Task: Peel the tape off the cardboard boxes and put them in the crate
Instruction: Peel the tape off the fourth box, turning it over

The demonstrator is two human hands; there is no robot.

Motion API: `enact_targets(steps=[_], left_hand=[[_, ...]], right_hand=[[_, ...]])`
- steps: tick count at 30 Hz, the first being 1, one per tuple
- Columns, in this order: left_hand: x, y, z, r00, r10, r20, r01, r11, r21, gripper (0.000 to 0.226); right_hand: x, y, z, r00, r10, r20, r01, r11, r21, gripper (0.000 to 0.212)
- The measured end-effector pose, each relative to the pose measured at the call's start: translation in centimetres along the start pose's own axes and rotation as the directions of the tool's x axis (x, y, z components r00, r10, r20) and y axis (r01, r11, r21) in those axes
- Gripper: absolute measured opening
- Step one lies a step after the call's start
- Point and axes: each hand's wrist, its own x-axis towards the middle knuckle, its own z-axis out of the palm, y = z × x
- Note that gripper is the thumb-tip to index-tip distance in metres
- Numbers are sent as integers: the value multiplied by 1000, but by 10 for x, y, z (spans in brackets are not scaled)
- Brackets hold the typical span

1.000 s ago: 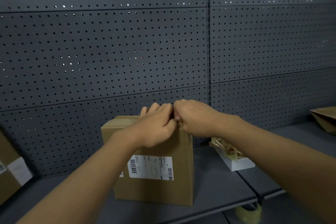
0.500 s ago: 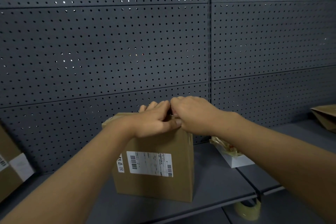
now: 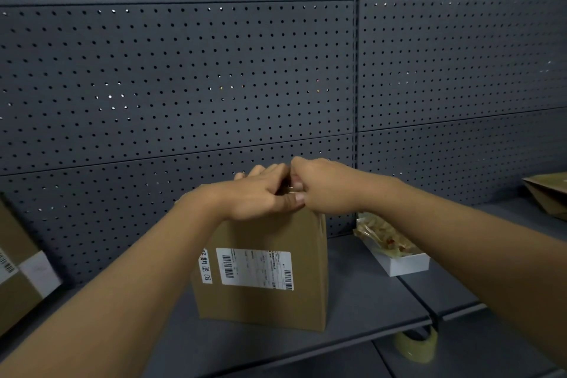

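A dark grey perforated metal back panel [image 3: 214, 77] fills the far wall above a grey metal shelf [image 3: 368, 291]. At right sits a white shallow tray [image 3: 402, 264] holding crumpled clear plastic wrapping [image 3: 383, 233]. A yellowish tape roll [image 3: 417, 345] lies lower, near right.

Cardboard box [image 3: 270, 298]: plain brown matt board, with a white paper label [image 3: 256, 267] printed with barcodes. Shelf [image 3: 368, 301] and perforated back panel [image 3: 184, 86]: dark grey matt-painted metal, smooth. Tape roll [image 3: 417, 347] below the shelf edge: yellowish, translucent, glossy plastic; white tray [image 3: 405, 264] holds crumpled shiny clear film [image 3: 380, 235].
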Motion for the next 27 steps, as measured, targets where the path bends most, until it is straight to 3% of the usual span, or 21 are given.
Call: enact_targets(steps=[6,10,14,20,22,27], left_hand=[[0,1,0,998,30,-49,-32,999,-25,34],[5,-4,10,973,70,-222,-111,977,-182,37],[9,-9,18,939,69,-336,-183,929,-321,20],[11,2,16,936,19,-350,-154,919,-363,12],[15,7,16,927,12,-375,-142,936,-321,9],[21,28,17,889,13,-458,-32,999,-34,6]], right_hand=[[4,20,-9,1000,11,-5,-10,987,159,7],[-8,38,-12,1000,0,3,-2,901,435,11],[-14,50,-2,995,47,-84,5,842,539,15],[-13,55,11,983,114,-145,10,754,657,16],[-12,54,15,973,130,-192,22,773,634,14],[-13,56,25,940,178,-291,39,792,610,10]])
